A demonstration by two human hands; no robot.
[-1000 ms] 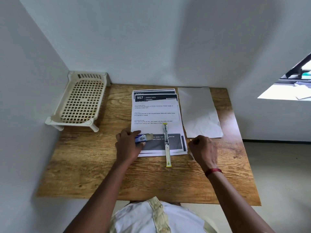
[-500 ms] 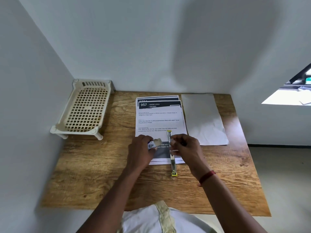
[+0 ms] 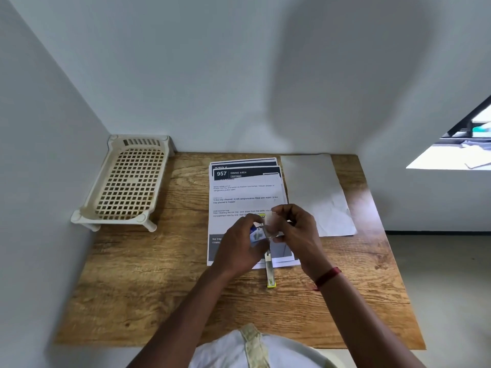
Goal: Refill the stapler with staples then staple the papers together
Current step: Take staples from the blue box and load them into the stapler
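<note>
A stack of printed papers (image 3: 245, 193) lies on the wooden desk (image 3: 148, 282). The stapler (image 3: 270, 273), folded out flat with a yellow end, lies lengthwise across the papers' near edge, mostly hidden under my hands. My left hand (image 3: 239, 248) grips a small blue and white staple box (image 3: 257, 235) above the stapler. My right hand (image 3: 295, 227) meets it from the right, its fingers pinching at the box's pale open end (image 3: 270, 220). Whether staples are between those fingers is hidden.
A cream plastic lattice rack (image 3: 127, 181) stands at the desk's far left against the wall. A blank white sheet (image 3: 316, 192) lies to the right of the stack. Walls close the desk at the left and back. Floor lies beyond its right edge.
My right hand has come in from the desk at the right and joined my left hand at the staple box. Both hands now hold it over the stapler.
</note>
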